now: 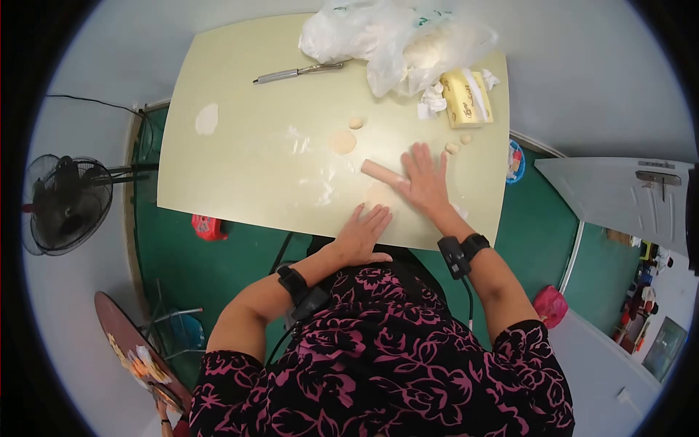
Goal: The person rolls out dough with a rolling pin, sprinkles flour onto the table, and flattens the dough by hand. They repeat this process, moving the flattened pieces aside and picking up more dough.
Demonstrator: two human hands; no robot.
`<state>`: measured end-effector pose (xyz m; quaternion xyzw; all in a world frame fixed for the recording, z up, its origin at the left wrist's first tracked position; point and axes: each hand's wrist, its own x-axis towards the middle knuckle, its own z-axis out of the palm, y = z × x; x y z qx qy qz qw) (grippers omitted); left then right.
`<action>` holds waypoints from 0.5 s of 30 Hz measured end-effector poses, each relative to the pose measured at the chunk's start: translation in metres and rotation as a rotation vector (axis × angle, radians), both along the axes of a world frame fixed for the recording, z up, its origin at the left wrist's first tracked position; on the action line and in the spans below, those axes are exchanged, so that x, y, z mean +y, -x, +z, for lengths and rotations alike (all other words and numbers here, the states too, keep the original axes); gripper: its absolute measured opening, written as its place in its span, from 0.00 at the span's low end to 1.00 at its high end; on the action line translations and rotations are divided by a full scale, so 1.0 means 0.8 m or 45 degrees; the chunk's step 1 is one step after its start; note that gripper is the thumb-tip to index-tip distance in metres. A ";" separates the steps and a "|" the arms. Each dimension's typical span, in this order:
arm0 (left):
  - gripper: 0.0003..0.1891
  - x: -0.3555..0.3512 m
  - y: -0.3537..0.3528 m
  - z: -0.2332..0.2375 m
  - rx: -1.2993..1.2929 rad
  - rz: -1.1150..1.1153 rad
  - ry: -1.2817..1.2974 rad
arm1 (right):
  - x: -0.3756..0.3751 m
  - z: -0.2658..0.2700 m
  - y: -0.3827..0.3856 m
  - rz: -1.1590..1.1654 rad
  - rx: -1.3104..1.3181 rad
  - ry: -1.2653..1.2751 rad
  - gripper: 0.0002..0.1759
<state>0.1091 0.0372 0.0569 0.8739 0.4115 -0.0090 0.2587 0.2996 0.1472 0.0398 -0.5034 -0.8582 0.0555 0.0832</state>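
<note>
I see the right hand point(426, 183), fingers spread, on the rolling pin point(381, 172); left hand point(360, 239), fingers extended, at the table's point(240, 164) near edge. Lopsided pressure could skew the pin.

Black fan point(69, 195) at left, open white door point(611, 191) at right.

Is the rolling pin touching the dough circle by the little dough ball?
Apart. The head view shows bare table between the rolling pin and the dough circle.
</note>
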 end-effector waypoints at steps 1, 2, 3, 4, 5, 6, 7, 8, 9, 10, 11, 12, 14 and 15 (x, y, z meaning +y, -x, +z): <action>0.50 0.001 0.003 -0.004 -0.028 -0.010 -0.010 | -0.011 -0.006 0.001 0.060 0.021 0.018 0.31; 0.50 0.000 0.006 -0.012 -0.057 -0.014 -0.017 | -0.038 -0.020 0.002 0.126 0.042 0.037 0.31; 0.50 -0.001 0.008 -0.018 -0.087 -0.012 -0.021 | -0.059 -0.027 0.001 0.198 0.061 0.061 0.31; 0.49 -0.001 0.009 -0.017 -0.105 -0.017 -0.017 | -0.074 -0.026 0.001 0.227 0.050 0.063 0.31; 0.49 0.000 0.010 -0.015 -0.124 -0.024 -0.010 | -0.087 -0.025 -0.001 0.254 0.039 0.068 0.31; 0.48 0.000 0.010 -0.015 -0.140 -0.033 0.000 | -0.094 -0.023 0.000 0.278 0.031 0.075 0.31; 0.48 0.001 0.011 -0.018 -0.149 -0.032 0.001 | -0.086 -0.025 0.001 0.282 -0.119 0.026 0.30; 0.47 0.002 0.011 -0.021 -0.155 -0.035 0.005 | -0.073 -0.027 0.000 0.241 -0.122 0.023 0.29; 0.46 0.000 0.011 -0.023 -0.160 -0.042 0.006 | -0.054 -0.014 0.003 0.196 -0.125 0.019 0.28; 0.46 -0.001 0.012 -0.020 -0.152 -0.043 0.023 | -0.039 -0.005 0.003 0.150 -0.130 0.008 0.27; 0.45 -0.001 0.012 -0.017 -0.145 -0.049 0.037 | -0.032 -0.002 0.001 0.121 -0.073 -0.016 0.28; 0.44 0.002 0.012 -0.014 -0.141 -0.055 0.044 | -0.032 -0.004 0.000 0.111 -0.021 0.011 0.27; 0.43 0.002 0.016 -0.016 -0.132 -0.068 0.007 | -0.033 -0.011 -0.006 0.109 0.077 0.064 0.26; 0.42 -0.002 0.018 -0.017 -0.124 -0.070 -0.006 | -0.032 -0.010 -0.008 0.157 0.054 0.099 0.25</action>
